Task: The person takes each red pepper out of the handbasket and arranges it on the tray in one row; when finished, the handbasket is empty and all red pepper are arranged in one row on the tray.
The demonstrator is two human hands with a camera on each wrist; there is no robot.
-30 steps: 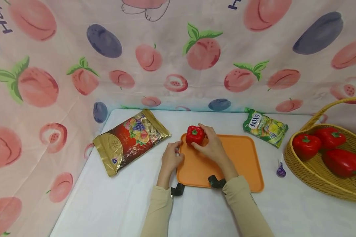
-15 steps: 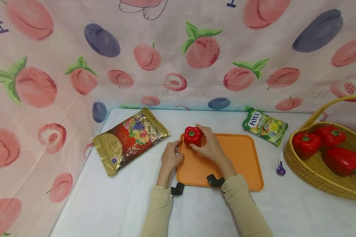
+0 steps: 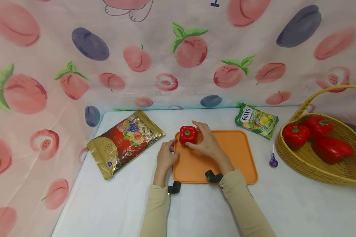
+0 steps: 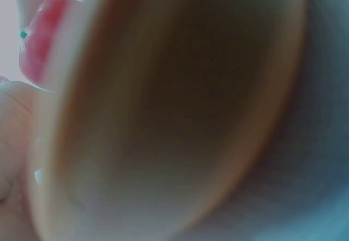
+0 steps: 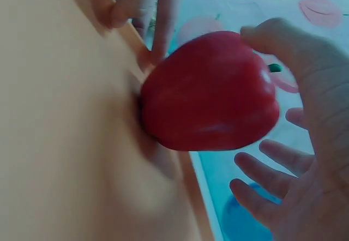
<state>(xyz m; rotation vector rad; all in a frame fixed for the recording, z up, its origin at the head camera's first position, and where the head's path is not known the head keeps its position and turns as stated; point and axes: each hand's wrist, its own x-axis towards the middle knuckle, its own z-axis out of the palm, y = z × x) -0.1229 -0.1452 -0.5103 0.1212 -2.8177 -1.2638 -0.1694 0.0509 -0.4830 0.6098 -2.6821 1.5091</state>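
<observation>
A red bell pepper (image 3: 188, 135) with a green stem stands upright on the far left corner of the orange tray (image 3: 213, 161). My right hand (image 3: 206, 140) is spread around its right side. In the right wrist view, the fingers are apart from the pepper (image 5: 210, 94), while the thumb lies close to its top; whether it touches is unclear. At the tray's left edge, my left hand (image 3: 166, 156) pinches the rim, thumb inside and fingers outside. The left wrist view is mostly blocked by a blurred shape, with part of the pepper (image 4: 41, 44) showing.
A wicker basket (image 3: 308, 168) with 3 red peppers stands at the right. Near it lie a purple lollipop (image 3: 273, 161) and a green candy bag (image 3: 256, 121). A red and gold candy bag (image 3: 126, 143) lies at the left. Behind rises a fruit-print cloth (image 3: 154, 85).
The head view has turned slightly right. The pepper has shifted a little left on the tray and settled there, and my right hand's fingers have loosened from it. The left hand stays at the rim.
</observation>
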